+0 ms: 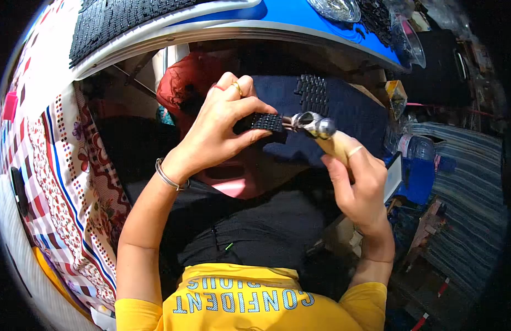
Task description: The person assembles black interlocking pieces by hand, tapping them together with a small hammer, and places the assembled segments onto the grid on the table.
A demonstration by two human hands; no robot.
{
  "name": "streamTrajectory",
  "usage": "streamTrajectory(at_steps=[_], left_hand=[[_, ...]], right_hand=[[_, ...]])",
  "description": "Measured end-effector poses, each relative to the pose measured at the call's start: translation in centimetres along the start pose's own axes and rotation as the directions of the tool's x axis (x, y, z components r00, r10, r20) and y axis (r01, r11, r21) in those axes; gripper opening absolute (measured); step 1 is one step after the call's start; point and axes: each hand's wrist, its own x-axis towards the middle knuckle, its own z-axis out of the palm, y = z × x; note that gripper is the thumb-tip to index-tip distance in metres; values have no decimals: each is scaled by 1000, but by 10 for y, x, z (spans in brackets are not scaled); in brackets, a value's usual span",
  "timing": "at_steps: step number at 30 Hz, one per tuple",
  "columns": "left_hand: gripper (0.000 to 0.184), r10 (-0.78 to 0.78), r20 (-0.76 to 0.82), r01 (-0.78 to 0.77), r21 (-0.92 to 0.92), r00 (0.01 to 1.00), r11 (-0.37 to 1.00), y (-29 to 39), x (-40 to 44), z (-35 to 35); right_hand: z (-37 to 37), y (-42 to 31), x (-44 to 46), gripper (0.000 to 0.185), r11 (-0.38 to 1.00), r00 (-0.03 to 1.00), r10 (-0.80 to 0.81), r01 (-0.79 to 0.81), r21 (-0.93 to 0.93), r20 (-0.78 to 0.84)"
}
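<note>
Left hand (228, 113): pinched nearly closed on black linked-bead strip (267, 122), strip's end pointed at the tool, apparently to steady it
Right hand (359, 179): curled closed around pale wooden-handled metal tool (325, 132), likely for aim; tip at strip's end, contact unclear
Dark navy cloth (352, 107): beneath, bearing black linked-bead panel (313, 94), perhaps for easy reach
Blue grey-rimmed surface (291, 21): beyond hands

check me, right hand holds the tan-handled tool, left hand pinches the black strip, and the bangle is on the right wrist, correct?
Only the bangle is misplaced: the head view shows it on the left wrist, not the right. The right hand does hold the tan-handled tool, and the left hand pinches the black strip.
</note>
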Motion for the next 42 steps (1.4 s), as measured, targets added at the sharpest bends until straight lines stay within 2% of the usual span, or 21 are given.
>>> streamTrajectory(at_steps=[4, 9, 18, 24, 29, 33, 34, 38, 42], left_hand=[[31, 11, -7, -11, 17, 1000, 1000, -1, 3, 0], [30, 23, -44, -24, -11, 999, 1000, 1, 2, 1], [30, 19, -41, -20, -19, 999, 1000, 0, 3, 3], [30, 0, -25, -1, -28, 1000, 1000, 1, 3, 1], [28, -15, -48, 15, 3, 999, 1000, 1, -1, 4], [30, -33, -75, 32, -15, 997, 999, 2, 2, 3], [30, -31, -77, 30, -14, 997, 999, 1, 3, 3], [31, -67, -69, 61, -82, 995, 995, -3, 0, 6], [31, -74, -67, 67, -96, 995, 993, -4, -1, 7]], right_hand=[[4, 4, 2, 28, 998, 1000, 8, -9, 70, 17], [-4, -6, 5, 27, 999, 993, -29, 31, 20, -116], [5, 2, 3, 27, 999, 999, 27, -27, 36, 23], [-6, -6, -1, 27, 999, 998, -27, 26, -20, -61], [-3, -7, 0, 26, 999, 1000, 13, -12, -36, 25], [3, -8, 7, 26, 992, 969, -125, 127, -4, -212], [3, -7, 8, 26, 992, 968, -128, 129, -6, -214], [2, -4, 8, 26, 999, 996, -38, 37, -14, -87], [13, 0, 9, 26, 1000, 999, -3, 2, -21, -41]])
